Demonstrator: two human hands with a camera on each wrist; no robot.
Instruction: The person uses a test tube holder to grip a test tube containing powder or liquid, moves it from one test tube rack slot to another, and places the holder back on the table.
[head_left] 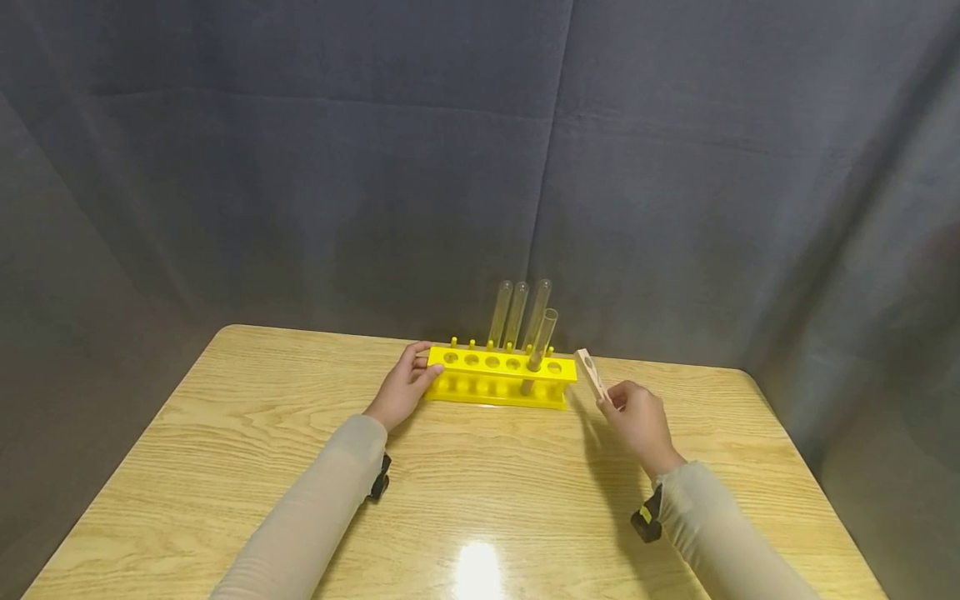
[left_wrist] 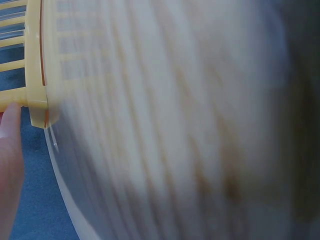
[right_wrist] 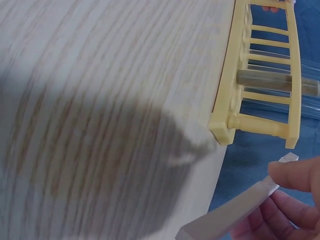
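A yellow test tube rack point(head_left: 496, 364) stands near the table's far edge. My left hand point(head_left: 405, 387) grips its left end, thumb in front and fingers behind; the left wrist view catches part of that hand at the rack's end post. One test tube point(head_left: 543, 337) stands upright, open end up, in the second hole from the right. Three clear test tubes point(head_left: 517, 312) sit upside down along the peg row behind. To the right of the rack, my right hand point(head_left: 641, 423) pinches a wooden test tube holder point(head_left: 592, 375), its jaw end pointing up and leftward, apart from the rack.
The wood-grain table point(head_left: 480, 492) has its back edge just behind the rack. A grey curtain point(head_left: 375, 183) hangs beyond it and around the sides. A bright light reflection lies on the table's front part.
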